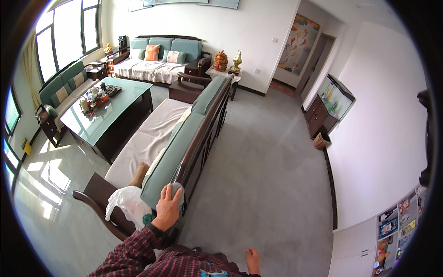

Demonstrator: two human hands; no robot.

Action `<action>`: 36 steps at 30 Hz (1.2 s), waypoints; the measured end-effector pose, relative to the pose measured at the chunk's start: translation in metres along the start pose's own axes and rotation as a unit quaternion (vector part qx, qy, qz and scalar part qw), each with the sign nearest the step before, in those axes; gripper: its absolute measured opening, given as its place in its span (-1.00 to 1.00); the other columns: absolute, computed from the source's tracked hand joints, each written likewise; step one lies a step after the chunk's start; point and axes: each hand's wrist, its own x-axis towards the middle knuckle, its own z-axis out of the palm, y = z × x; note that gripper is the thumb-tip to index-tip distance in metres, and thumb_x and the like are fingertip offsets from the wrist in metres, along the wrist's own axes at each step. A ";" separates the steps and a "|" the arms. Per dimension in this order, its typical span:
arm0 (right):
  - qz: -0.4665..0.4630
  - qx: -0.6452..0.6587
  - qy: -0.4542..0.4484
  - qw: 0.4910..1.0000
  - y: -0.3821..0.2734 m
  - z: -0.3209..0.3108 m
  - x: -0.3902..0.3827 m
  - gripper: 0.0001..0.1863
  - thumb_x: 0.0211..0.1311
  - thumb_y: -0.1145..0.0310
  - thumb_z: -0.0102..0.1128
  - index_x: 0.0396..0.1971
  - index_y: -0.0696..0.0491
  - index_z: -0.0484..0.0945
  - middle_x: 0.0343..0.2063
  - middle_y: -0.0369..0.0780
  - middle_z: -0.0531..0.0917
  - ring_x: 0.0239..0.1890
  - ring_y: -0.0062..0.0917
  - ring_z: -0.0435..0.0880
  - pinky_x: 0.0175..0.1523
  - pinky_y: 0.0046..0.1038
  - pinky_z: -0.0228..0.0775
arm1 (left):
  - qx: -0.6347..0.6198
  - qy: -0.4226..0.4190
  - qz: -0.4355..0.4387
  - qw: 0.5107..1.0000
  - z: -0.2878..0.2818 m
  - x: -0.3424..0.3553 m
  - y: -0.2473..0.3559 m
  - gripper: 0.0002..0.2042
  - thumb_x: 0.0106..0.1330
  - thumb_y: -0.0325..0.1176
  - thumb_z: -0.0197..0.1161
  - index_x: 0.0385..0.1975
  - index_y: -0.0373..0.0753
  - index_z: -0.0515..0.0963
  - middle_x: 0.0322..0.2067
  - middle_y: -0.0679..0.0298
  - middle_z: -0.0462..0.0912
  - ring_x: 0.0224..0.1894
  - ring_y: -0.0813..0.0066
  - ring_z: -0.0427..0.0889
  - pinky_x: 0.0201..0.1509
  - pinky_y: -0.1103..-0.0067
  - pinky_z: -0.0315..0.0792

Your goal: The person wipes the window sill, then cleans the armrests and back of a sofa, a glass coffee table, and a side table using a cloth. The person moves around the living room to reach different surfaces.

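My left hand (167, 208) reaches from the lower left to the near end of a sofa's backrest. Its fingers press a grey cloth (177, 189) against the dark wooden top rail (194, 154). Part of the cloth is hidden under the hand. The green back cushion (177, 145) lies just left of the rail. Beside my left wrist, a white plastic bag (127, 203) and a small dark green round thing (147, 219) rest by the armrest. Low by my body hangs my right hand (252, 261), fingers curled in, with nothing seen in it.
A glass-topped coffee table (99, 120) with a tea set stands among the sofas. Grey floor (258, 171) runs along the sofa's right. By the right wall are a fish tank (336, 97) on a cabinet and a waste bin (321, 140). White shelving (353, 249) fills the lower right.
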 end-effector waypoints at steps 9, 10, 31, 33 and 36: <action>-0.148 -0.023 -0.120 0.981 -0.125 0.016 0.157 -0.64 0.41 0.24 0.23 0.02 0.19 0.67 -0.17 -0.03 0.79 -0.10 -0.30 0.78 0.06 -0.33 0.56 | 0.071 0.028 -0.100 0.992 0.025 0.007 0.020 -0.24 0.18 -0.27 0.45 0.43 -0.14 0.33 0.44 -0.20 0.20 0.44 -0.26 0.24 0.38 0.02 0.31; -0.151 -0.022 -0.123 0.981 -0.131 0.007 0.173 -0.64 0.41 0.25 0.22 0.02 0.19 0.67 -0.17 -0.03 0.79 -0.09 -0.30 0.78 0.07 -0.33 0.56 | 0.094 0.022 -0.113 0.989 0.030 0.011 0.021 -0.24 0.19 -0.29 0.43 0.44 -0.15 0.31 0.44 -0.20 0.21 0.42 -0.26 0.27 0.38 0.03 0.30; -0.284 -0.057 -0.291 0.912 -0.236 0.033 0.366 -0.62 0.42 0.24 0.21 0.05 0.20 0.65 -0.08 0.03 0.76 0.00 -0.22 0.76 0.12 -0.28 0.55 | 0.129 0.031 -0.113 0.985 0.060 0.222 0.044 -0.23 0.16 -0.48 0.32 0.46 0.05 0.31 0.42 -0.10 0.24 0.36 -0.18 0.33 0.25 0.07 0.42; -0.335 -0.023 -0.302 0.892 -0.278 0.052 0.364 -0.63 0.43 0.28 0.21 0.06 0.22 0.64 -0.05 0.00 0.75 0.03 -0.27 0.75 0.13 -0.30 0.55 | 0.132 0.001 -0.119 0.984 0.066 0.248 0.046 -0.22 0.17 -0.48 0.31 0.47 0.06 0.29 0.42 -0.10 0.23 0.37 -0.19 0.33 0.23 0.08 0.43; -0.425 0.022 -0.308 0.851 -0.355 0.066 0.357 -0.67 0.41 0.34 0.23 0.07 0.18 0.63 -0.02 0.01 0.72 0.03 -0.17 0.73 0.13 -0.29 0.57 | 0.184 -0.019 -0.131 0.974 0.079 0.282 0.059 -0.16 0.19 -0.47 0.29 0.54 0.01 0.16 0.47 -0.15 0.12 0.43 -0.25 0.24 0.30 -0.05 0.34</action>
